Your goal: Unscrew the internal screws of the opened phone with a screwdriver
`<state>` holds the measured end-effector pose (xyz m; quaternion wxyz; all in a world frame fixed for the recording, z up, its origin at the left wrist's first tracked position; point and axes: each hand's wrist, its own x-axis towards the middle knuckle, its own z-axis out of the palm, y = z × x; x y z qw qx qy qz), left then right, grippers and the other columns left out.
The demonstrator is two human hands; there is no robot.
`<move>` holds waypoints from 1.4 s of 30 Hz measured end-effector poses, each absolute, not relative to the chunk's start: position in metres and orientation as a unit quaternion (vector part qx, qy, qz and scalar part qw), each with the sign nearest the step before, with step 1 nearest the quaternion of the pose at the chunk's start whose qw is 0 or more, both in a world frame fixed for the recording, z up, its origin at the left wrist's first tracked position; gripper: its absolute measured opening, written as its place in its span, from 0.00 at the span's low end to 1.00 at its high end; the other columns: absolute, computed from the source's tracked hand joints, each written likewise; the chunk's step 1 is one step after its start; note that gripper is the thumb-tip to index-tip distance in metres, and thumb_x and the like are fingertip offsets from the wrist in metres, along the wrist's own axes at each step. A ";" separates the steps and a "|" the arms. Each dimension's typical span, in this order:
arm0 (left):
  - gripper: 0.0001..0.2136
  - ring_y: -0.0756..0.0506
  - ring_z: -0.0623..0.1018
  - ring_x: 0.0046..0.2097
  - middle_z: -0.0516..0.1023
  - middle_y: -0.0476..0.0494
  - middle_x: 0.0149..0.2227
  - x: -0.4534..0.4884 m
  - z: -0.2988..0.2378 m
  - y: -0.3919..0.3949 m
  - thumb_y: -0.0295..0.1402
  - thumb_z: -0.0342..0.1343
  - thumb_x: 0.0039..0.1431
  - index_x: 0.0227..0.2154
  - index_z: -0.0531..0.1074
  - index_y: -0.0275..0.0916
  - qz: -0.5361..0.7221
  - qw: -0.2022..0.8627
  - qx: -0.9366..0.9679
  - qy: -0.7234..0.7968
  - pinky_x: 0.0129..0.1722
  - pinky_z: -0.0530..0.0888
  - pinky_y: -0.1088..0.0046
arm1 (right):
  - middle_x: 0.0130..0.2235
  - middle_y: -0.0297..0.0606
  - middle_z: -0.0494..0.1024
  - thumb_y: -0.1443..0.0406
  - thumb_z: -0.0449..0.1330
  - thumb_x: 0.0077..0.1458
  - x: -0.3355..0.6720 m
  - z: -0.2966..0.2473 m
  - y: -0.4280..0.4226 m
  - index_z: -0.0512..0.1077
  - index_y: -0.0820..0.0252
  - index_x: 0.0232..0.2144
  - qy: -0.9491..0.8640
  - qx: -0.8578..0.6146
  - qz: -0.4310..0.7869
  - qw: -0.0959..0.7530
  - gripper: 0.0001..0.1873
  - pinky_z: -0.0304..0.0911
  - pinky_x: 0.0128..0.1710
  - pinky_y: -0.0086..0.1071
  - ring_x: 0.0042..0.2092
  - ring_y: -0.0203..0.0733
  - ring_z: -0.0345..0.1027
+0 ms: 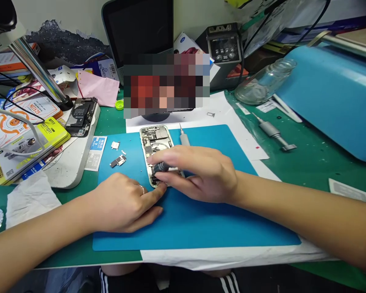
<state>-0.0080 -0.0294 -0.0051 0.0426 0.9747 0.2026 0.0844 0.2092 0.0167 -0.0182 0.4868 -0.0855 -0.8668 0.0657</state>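
- Left hand [125, 203] lay on the blue mat [201, 228], fingers loosely curled and holding nothing, forefinger braced against the opened phone [154, 140], seemingly to steady it.
- Right hand [201, 173] pinched a dark tool [162, 167] over the phone's lower half, mid-mat.
- Loose parts [118, 161] sat left, clear of the work.
- A screwdriver [184, 138] lay just behind.

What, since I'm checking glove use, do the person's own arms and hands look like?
Both hands are bare, no gloves: the left hand has a thin silver ring on one finger, the right hand wears nothing. Both forearms are uncovered, with no sleeves, watch or bracelet in view.
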 end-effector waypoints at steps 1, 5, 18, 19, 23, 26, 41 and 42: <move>0.18 0.45 0.76 0.21 0.77 0.48 0.21 -0.008 -0.005 -0.030 0.36 0.44 0.73 0.52 0.71 0.28 0.082 0.039 0.974 0.205 0.20 0.69 0.68 | 0.48 0.41 0.83 0.74 0.59 0.63 0.208 -0.021 0.018 0.60 0.60 0.62 -0.861 -0.093 0.084 0.493 0.27 0.79 0.49 0.30 0.49 0.36 0.80; 0.19 0.45 0.76 0.21 0.77 0.48 0.22 -0.006 -0.004 -0.030 0.36 0.43 0.73 0.55 0.70 0.27 0.073 0.032 0.975 0.209 0.20 0.68 0.68 | 0.51 0.42 0.82 0.74 0.60 0.62 0.208 -0.030 0.022 0.55 0.56 0.66 -0.839 -0.105 0.115 0.521 0.34 0.79 0.48 0.34 0.47 0.38 0.81; 0.18 0.46 0.76 0.21 0.76 0.49 0.21 -0.007 -0.007 -0.030 0.36 0.43 0.73 0.53 0.71 0.29 0.091 0.026 0.974 0.207 0.20 0.66 0.68 | 0.50 0.45 0.82 0.73 0.58 0.64 0.208 -0.029 0.019 0.58 0.61 0.62 -0.857 -0.092 0.081 0.501 0.26 0.79 0.49 0.33 0.48 0.37 0.80; 0.18 0.46 0.76 0.21 0.76 0.49 0.21 -0.007 -0.007 -0.030 0.36 0.42 0.73 0.53 0.71 0.29 0.092 0.025 0.974 0.206 0.20 0.66 0.67 | 0.50 0.47 0.82 0.74 0.59 0.64 0.208 -0.029 0.020 0.58 0.63 0.61 -0.857 -0.085 0.079 0.503 0.26 0.79 0.49 0.33 0.49 0.38 0.80; 0.18 0.46 0.76 0.21 0.76 0.49 0.21 -0.007 -0.005 -0.029 0.35 0.42 0.74 0.53 0.71 0.28 0.090 0.020 0.974 0.205 0.20 0.67 0.67 | 0.51 0.51 0.81 0.75 0.59 0.63 0.207 -0.031 0.020 0.61 0.68 0.58 -0.854 -0.069 0.083 0.510 0.23 0.77 0.51 0.32 0.51 0.38 0.79; 0.19 0.46 0.76 0.21 0.76 0.49 0.21 -0.006 -0.006 -0.029 0.35 0.41 0.74 0.54 0.70 0.27 0.087 0.020 0.975 0.204 0.21 0.68 0.68 | 0.50 0.48 0.81 0.75 0.58 0.63 0.207 -0.032 0.021 0.60 0.65 0.60 -0.846 -0.083 0.114 0.514 0.24 0.77 0.51 0.33 0.50 0.38 0.79; 0.19 0.45 0.76 0.21 0.76 0.50 0.21 -0.006 -0.007 -0.030 0.36 0.41 0.74 0.53 0.71 0.29 0.088 0.010 0.975 0.205 0.20 0.67 0.65 | 0.51 0.42 0.81 0.74 0.58 0.64 0.210 -0.034 0.019 0.52 0.57 0.67 -0.853 -0.085 0.146 0.493 0.33 0.77 0.52 0.33 0.50 0.37 0.79; 0.18 0.45 0.76 0.21 0.76 0.50 0.21 -0.006 -0.007 -0.030 0.36 0.41 0.74 0.53 0.71 0.29 0.089 0.009 0.974 0.206 0.20 0.67 0.65 | 0.51 0.41 0.81 0.73 0.57 0.64 0.210 -0.034 0.019 0.52 0.57 0.67 -0.854 -0.085 0.146 0.492 0.33 0.77 0.52 0.34 0.50 0.37 0.79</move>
